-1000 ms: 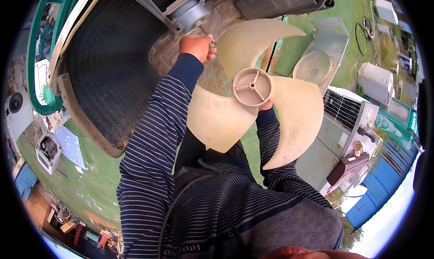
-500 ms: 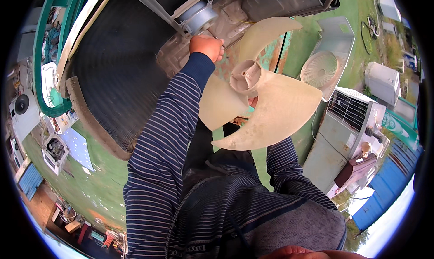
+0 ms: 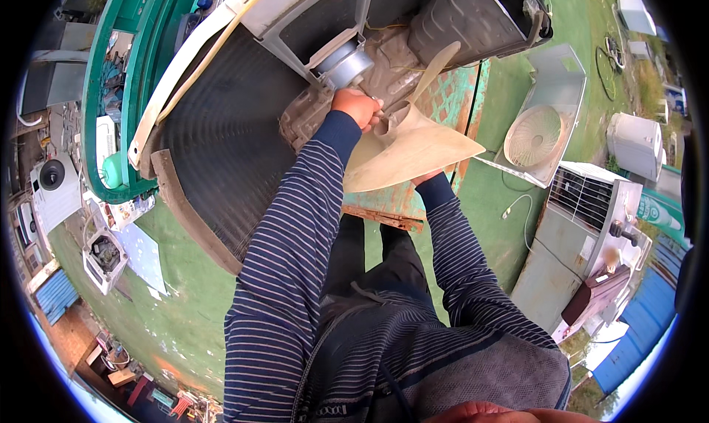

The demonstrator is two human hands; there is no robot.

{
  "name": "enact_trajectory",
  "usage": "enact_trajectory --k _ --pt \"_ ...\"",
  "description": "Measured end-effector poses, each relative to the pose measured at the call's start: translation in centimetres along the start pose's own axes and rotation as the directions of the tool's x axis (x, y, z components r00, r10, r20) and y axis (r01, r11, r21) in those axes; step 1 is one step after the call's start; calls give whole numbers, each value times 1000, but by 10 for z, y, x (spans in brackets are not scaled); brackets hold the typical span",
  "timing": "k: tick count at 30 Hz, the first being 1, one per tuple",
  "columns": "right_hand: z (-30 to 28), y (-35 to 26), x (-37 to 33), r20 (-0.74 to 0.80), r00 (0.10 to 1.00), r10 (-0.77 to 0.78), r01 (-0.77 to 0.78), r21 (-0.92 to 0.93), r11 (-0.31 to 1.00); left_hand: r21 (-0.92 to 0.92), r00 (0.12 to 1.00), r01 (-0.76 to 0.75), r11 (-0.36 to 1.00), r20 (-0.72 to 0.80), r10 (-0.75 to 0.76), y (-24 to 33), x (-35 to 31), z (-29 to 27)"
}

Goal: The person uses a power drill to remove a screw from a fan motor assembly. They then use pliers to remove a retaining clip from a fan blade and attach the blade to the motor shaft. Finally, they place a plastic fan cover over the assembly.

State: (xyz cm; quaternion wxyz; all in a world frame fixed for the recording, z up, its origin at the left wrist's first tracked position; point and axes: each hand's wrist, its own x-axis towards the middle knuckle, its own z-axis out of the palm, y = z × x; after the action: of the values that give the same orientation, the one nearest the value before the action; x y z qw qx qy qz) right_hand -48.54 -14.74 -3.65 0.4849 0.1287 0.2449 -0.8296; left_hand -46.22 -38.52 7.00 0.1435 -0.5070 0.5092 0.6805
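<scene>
A cream plastic fan blade (image 3: pixel 413 154) with broad curved vanes is held up in front of me, tilted so that its hub faces the motor. My right hand (image 3: pixel 425 177) grips it from behind and below; most of the fingers are hidden by the vane. My left hand (image 3: pixel 357 109) is closed, its fingertips between the silver round motor (image 3: pixel 345 65) and the fan hub. Whatever those fingers pinch is too small to make out. The motor sits on a bracket inside an opened outdoor air-conditioner unit, beside a curved dark finned coil (image 3: pixel 221 149).
The unit rests on a worn green-painted wooden table (image 3: pixel 443 105). A detached casing panel with a round grille (image 3: pixel 533 135) lies on the green floor to the right, near an old metal unit (image 3: pixel 557 238). A green frame (image 3: pixel 92 113) stands at the left.
The fan blade has tipped and moved up toward the motor, its hub now near my left hand. My right hand has risen with it. The view has shifted, showing more of the table edge.
</scene>
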Motion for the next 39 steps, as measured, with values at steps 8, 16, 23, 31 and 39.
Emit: enact_trajectory --k 8,16,23,31,39 --pt "-4 10 11 51 998 -38 47 -211 976 113 997 34 993 63 -41 4 7 0" --pt "13 13 11 79 994 -77 93 -219 971 250 994 60 966 71 -80 14 3 2" --pt "59 19 16 -77 997 -4 -17 -259 966 765 969 -217 607 243 41 2 35 -18" --pt "81 15 13 -147 989 -14 -27 -274 961 602 861 -508 615 375 344 124 -188 -46" --pt "103 20 8 -152 988 -40 3 -238 971 864 127 -486 129 -77 989 119 -233 -189"
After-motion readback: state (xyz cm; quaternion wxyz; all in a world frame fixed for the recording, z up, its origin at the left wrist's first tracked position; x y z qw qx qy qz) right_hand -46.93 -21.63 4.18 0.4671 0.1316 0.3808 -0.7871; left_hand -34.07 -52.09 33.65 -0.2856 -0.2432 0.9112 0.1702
